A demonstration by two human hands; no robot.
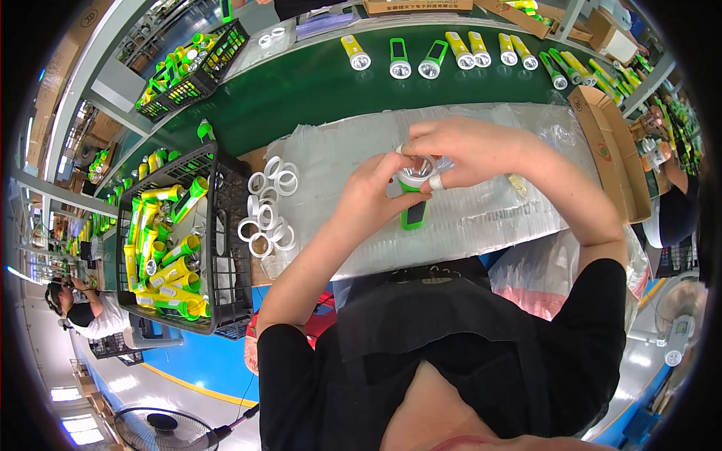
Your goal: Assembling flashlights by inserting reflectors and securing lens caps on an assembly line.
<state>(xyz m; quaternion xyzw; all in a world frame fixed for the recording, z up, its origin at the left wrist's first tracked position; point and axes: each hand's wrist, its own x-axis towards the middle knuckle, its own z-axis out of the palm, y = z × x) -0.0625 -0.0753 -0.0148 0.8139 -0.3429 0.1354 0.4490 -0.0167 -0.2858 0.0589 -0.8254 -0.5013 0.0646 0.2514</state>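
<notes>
Over the middle of the work mat I hold a green flashlight [413,216], its clear round head up and its handle toward me. My left hand [376,192] is closed round the left side of the head, the thumb across its neck. From the right, my right hand [470,154] grips the same head, fingers curled over the far rim and thumb at the near side. A white band shows on the right thumb. White edging shows at the rim, partly hidden by fingers. Loose white rings [265,216] lie in a cluster left of my left hand.
A black crate [218,304] full of yellow and green flashlights stands at left; another crate [188,90] sits farther back. Finished-looking flashlights [399,69] line the green table [316,90]. A cardboard box [613,150] stands at right. Co-workers appear at both edges.
</notes>
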